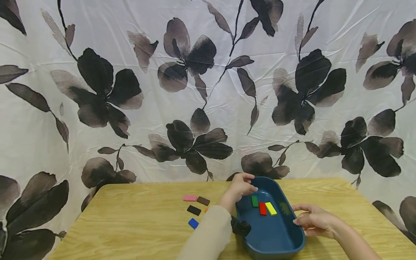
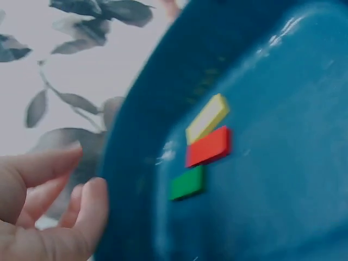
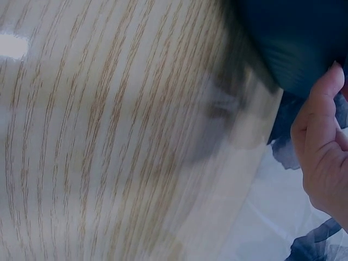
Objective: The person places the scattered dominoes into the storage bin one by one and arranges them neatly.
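Observation:
A dark blue tub (image 1: 273,234) sits on the wooden table, with a green block (image 1: 254,201), a red block (image 1: 262,208) and a yellow block (image 1: 271,208) lying in its far half. My left hand (image 1: 240,186) reaches across to the tub's far left corner. In the left wrist view its thumb and fingers (image 2: 93,204) are spread apart beside the rim, with nothing between them. At the right side, my right hand (image 1: 313,220) has its fingertips right at the tub's outer wall. The right wrist view shows this hand (image 3: 323,141) only in part, beside the tub (image 3: 299,49).
Left of the tub lie a pink block (image 1: 190,198), a brown block (image 1: 203,200), a black block (image 1: 194,210) and a blue block (image 1: 193,223). An orange piece (image 1: 206,210) is mostly hidden by the left sleeve (image 1: 208,234). A floral cloth (image 1: 208,90) hangs behind the table (image 1: 130,224).

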`<state>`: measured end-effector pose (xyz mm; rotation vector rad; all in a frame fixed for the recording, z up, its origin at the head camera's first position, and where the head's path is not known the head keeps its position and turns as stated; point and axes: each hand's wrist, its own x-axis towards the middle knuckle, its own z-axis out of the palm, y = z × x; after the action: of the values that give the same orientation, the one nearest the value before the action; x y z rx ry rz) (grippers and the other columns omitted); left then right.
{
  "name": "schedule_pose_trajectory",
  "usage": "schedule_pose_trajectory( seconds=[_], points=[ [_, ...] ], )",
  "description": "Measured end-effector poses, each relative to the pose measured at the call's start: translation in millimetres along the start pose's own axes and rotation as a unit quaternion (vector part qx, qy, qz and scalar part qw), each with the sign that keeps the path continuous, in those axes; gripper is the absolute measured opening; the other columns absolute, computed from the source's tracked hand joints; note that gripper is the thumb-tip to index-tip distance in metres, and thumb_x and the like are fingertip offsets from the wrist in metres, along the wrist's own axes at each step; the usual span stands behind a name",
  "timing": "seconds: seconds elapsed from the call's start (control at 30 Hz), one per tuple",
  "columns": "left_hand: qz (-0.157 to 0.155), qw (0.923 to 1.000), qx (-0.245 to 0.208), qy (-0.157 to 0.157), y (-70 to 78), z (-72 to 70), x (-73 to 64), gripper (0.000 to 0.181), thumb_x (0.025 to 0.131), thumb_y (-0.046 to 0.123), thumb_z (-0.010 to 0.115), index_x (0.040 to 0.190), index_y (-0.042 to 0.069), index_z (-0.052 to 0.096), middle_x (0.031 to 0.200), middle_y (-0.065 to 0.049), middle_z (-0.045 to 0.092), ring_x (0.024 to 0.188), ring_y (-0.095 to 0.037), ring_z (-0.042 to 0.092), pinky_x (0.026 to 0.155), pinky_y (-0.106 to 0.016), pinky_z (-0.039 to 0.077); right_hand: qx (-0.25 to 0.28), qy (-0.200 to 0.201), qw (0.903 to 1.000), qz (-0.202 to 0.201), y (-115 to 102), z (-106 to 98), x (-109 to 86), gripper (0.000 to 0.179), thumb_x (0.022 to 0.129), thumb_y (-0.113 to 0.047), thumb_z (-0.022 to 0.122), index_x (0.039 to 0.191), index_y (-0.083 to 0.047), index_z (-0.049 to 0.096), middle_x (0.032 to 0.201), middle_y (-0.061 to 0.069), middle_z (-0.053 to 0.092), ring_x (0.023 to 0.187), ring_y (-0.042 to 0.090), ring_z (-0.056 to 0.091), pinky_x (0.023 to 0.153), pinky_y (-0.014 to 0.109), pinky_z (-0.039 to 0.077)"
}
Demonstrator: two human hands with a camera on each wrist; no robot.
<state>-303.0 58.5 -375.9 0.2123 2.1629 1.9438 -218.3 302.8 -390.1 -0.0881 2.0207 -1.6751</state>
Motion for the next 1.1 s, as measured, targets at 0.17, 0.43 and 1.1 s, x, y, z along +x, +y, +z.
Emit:
schedule_pose_trajectory(
  seconds=[0.17, 0.43, 1.1],
  points=[
    [0.005, 0.9978, 0.028, -0.060, 17.2, -34.0, -5.3, 0.041, 0.081, -0.004, 0.067, 0.120, -0.003, 0.057, 0.102, -0.015, 0.054, 0.086, -0.019, 0.056, 0.086, -0.044, 0.049, -0.005, 0.006, 0.9999, 0.007, -2, -1, -1.6, 0.067, 0.084, -0.007, 0.062, 0.134, 0.016, 0.022, 0.086, 0.005, 0.060, 0.064, 0.008, 0.058, 0.057, 0.020, 0.051],
    [0.004, 0.9979, 0.036, -0.054, 20.7, -92.0, -16.8, 0.045, 0.083, 0.000, 0.066, 0.126, -0.001, 0.052, 0.109, -0.016, 0.055, 0.094, -0.021, 0.059, 0.088, -0.044, 0.048, 0.008, -0.005, 0.9999, 0.003, 1, -3, -1.2, 0.065, 0.086, -0.006, 0.061, 0.133, 0.016, 0.022, 0.086, 0.005, 0.061, 0.065, 0.008, 0.059, 0.058, 0.020, 0.052],
    [0.007, 0.9983, 0.057, 0.009, -32.0, -172.9, -75.3, 0.046, 0.080, -0.005, 0.067, 0.122, -0.011, 0.050, 0.107, -0.023, 0.051, 0.080, -0.019, 0.058, 0.078, -0.038, 0.052, 0.021, -0.023, 0.9995, 0.002, 2, -4, -0.1, 0.065, 0.086, -0.007, 0.060, 0.133, 0.016, 0.021, 0.088, 0.005, 0.063, 0.067, 0.009, 0.062, 0.059, 0.020, 0.051]
  ],
)
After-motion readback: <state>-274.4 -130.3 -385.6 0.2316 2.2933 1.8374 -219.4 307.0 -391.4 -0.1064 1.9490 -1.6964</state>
